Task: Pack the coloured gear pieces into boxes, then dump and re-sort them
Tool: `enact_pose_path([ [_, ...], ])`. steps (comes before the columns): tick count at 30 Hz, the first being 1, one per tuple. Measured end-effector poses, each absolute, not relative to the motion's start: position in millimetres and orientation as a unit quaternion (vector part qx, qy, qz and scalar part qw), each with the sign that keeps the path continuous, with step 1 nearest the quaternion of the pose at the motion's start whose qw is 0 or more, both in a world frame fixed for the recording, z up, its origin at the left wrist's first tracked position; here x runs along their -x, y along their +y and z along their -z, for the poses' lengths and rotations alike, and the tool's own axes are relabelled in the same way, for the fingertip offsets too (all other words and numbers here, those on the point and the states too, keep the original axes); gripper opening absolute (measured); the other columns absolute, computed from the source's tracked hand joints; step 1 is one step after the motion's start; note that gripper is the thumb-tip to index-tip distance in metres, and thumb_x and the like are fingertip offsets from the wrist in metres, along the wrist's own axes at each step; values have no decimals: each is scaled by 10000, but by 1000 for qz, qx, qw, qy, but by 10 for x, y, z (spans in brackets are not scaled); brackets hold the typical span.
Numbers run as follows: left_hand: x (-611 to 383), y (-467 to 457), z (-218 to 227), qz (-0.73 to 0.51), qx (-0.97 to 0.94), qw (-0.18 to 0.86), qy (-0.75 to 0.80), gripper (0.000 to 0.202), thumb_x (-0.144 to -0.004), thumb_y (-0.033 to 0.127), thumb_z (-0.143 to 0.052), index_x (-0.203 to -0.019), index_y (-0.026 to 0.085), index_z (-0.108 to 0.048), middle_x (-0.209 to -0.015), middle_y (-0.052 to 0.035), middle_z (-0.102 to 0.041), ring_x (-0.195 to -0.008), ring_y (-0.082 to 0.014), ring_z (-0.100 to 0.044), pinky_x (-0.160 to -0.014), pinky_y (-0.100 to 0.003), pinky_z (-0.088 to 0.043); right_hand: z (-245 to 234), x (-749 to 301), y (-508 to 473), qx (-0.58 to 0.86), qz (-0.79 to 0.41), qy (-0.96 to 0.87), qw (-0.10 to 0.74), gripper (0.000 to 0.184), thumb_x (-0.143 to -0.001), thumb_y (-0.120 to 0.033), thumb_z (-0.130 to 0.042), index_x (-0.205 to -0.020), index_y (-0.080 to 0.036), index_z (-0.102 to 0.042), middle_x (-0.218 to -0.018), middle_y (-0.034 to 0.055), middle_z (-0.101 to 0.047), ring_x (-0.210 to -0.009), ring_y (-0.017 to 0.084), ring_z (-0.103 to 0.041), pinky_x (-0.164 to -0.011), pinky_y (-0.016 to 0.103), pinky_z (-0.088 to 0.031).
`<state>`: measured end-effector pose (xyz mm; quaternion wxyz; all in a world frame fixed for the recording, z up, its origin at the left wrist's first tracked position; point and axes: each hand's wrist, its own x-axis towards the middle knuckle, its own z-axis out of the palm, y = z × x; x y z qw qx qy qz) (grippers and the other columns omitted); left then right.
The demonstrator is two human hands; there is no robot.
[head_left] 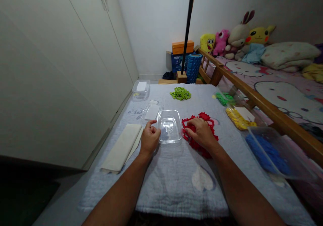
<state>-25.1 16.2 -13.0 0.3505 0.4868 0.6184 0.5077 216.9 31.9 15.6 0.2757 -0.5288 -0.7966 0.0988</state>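
Observation:
A clear square plastic container (pixel 170 132) stands without a lid in the middle of the cloth-covered table. My left hand (pixel 150 138) is at its left side, fingers curled and the thumb tip at the rim; any grip on it is hidden. On the right, a pile of small red notched pieces (pixel 204 116) lies spread on the cloth. My right hand (pixel 200 132) is over this pile, with bent fingers and thumb closing on red pieces; the fingertips are partly hidden.
Folded cream cloth (pixel 121 148) lies left, below a clear lid with a white card (pixel 152 112). Light-green pieces (pixel 180 93) are piled at the back. Containers of green (pixel 224 99), yellow (pixel 239 118) and blue pieces (pixel 267 153) line the right edge by a wooden bed rail (pixel 242 88).

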Motion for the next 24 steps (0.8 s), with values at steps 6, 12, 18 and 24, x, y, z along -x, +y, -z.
enact_pose_path([
  [6, 222, 156, 95, -533, -463, 388, 593, 396, -724, 289, -614, -1101, 173, -595, -545, 121, -370, -480, -90, -364, -512, -205, -284, -238, -1917, 184, 433, -135, -825, 337, 128, -923, -225, -622, -1017, -220, -709, -1038, 87, -748, -1020, 258, -600, -943, 414, -412],
  [12, 224, 169, 110, -550, -445, 394, 586, 399, -714, 289, -616, -1096, 177, -588, -541, 124, -352, -486, -92, -341, -517, -204, -285, -187, -1875, 160, 412, -142, -838, 328, 168, -924, -172, -587, -1014, -227, -718, -1087, 74, -759, -1081, 262, -583, -992, 447, -376],
  [18, 241, 178, 113, -548, -446, 380, 597, 400, -691, 284, -609, -1076, 177, -601, -540, 117, -346, -500, -99, -351, -524, -208, -283, -155, -2138, 304, 510, -90, -790, 328, 228, -913, -155, -536, -1022, -215, -727, -1113, 93, -745, -1079, 274, -579, -975, 440, -370],
  [24, 248, 175, 122, -551, -446, 372, 600, 394, -689, 276, -596, -1070, 176, -607, -549, 113, -358, -502, -98, -356, -529, -208, -285, -69, -2054, 245, 532, -35, -831, 160, 264, -894, -272, -651, -1138, -189, -709, -1176, 137, -703, -1101, 327, -530, -983, 490, -335],
])
